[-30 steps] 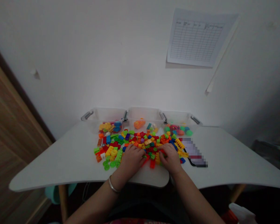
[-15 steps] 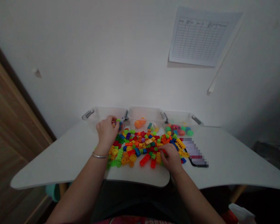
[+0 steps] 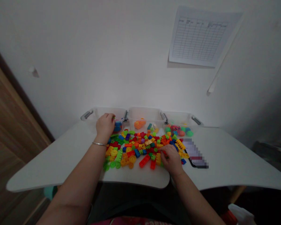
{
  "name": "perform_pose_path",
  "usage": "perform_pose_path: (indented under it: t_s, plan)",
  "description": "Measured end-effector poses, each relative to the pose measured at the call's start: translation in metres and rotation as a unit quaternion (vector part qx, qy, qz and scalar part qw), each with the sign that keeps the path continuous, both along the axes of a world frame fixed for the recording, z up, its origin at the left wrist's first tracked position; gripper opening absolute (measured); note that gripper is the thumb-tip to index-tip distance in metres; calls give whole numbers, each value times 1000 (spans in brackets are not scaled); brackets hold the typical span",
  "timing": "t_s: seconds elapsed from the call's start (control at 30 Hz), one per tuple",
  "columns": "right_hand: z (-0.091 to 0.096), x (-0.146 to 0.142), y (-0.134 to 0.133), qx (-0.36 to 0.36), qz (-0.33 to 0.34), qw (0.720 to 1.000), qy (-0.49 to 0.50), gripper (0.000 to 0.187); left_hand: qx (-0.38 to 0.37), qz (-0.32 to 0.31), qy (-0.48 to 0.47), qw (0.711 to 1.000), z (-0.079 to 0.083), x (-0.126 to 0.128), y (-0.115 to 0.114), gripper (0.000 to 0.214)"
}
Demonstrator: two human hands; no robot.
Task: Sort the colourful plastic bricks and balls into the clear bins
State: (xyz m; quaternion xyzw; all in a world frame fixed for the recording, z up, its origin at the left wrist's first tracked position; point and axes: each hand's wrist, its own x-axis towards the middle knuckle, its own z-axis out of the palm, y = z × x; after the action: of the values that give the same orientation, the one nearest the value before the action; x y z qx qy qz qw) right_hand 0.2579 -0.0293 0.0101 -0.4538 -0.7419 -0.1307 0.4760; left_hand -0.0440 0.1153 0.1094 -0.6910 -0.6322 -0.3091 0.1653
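My left hand (image 3: pixel 105 127) is closed and held over the left clear plastic bin (image 3: pixel 99 112). A sliver of a green toy brick (image 3: pixel 113 117) shows at its fingertips; the rest is hidden. Blue and red bricks (image 3: pixel 117 125) lie in that bin beside the hand. At the right side of the pile of colourful toy bricks (image 3: pixel 135 144), my right hand (image 3: pixel 172 158) rests with its fingers curled together among the pieces. What those fingers hold, if anything, I cannot make out.
A middle clear bin (image 3: pixel 146 112) holds an orange piece (image 3: pixel 140 124) and a few others. The right bin (image 3: pixel 181 116) has several round and coloured pieces. A phone (image 3: pixel 196 153) lies right of the pile on the white table (image 3: pixel 229 159). A printed sheet (image 3: pixel 202 37) hangs on the wall.
My left hand has moved slightly left and up, over the left bin, and its green piece shows less. The right hand stays almost where it was.
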Motion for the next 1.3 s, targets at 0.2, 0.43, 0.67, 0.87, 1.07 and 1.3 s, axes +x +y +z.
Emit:
perform_pose_path:
  t_s: [0.2,0.43,0.67,0.87,1.07,1.3]
  plan:
    - [-2,2,1,-10,-5,1000,-1,18,-29,-17,-40,999,-4,-1,7,34]
    - [-1,1,0,-19,-2,1000,0,17,-59,-46,-50,996,-6,-4,9,35]
    - [-3,1,1,-27,-2,1000,2,17,-91,-96,-48,990,3,-7,7,30]
    - [0,-1,-1,-31,-3,1000,2,19,-74,-179,-17,981,6,12,-32,35]
    - [2,-1,-3,-31,-2,999,3,18,-94,-336,75,934,-20,64,-115,17]
    - [1,0,-2,-28,-12,999,-7,18,-166,-344,159,911,-53,89,-144,14]
